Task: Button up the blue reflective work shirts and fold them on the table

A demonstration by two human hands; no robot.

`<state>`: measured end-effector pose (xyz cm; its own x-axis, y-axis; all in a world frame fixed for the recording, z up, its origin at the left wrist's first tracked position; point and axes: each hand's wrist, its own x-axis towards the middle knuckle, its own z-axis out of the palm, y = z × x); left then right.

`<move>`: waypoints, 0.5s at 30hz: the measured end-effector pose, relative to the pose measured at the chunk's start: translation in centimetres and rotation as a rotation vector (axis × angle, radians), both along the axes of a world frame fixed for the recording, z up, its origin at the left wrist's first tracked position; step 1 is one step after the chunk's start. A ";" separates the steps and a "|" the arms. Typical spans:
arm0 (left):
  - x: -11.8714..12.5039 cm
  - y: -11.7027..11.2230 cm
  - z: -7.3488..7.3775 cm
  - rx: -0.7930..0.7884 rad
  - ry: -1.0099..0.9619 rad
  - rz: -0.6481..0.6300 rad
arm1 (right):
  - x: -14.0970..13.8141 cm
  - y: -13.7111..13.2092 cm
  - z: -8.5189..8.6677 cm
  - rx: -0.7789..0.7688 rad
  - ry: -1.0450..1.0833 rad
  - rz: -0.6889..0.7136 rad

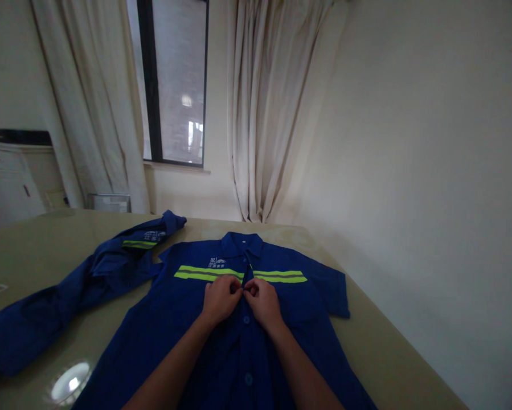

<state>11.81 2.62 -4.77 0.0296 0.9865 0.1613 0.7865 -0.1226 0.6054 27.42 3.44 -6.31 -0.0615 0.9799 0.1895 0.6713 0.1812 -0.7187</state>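
A blue short-sleeved work shirt (pixel 290 307) lies front side up on the table, its collar pointing away from me. Across the chest runs a yellow-green reflective stripe, with white lettering above it on the left. My left hand (pixel 222 297) and my right hand (pixel 262 297) meet at the front placket, just below the stripe. Both have their fingertips pinched on the placket edges, nearly touching each other. Whatever small part lies between the fingertips is hidden. Below the hands, a button (pixel 246 320) and a lower button (pixel 249 379) show on the placket.
A second blue garment (pixel 80 285) with a reflective stripe lies bunched along the left, touching the shirt's sleeve. The pale table (pixel 392 359) borders the wall at right. Curtains (pixel 259 114), a window (pixel 179 80) and a white cabinet (pixel 12 182) stand beyond.
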 end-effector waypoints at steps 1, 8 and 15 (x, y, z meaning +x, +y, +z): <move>0.1 -0.1 0.0 0.030 -0.011 -0.017 | 0.0 0.0 -0.1 0.007 0.015 0.000; 0.8 0.4 -0.6 0.084 -0.134 -0.111 | 0.2 -0.2 -0.4 0.179 0.082 0.053; 0.1 1.6 -1.0 0.014 -0.187 -0.175 | -0.1 -0.4 -0.4 0.189 0.059 0.049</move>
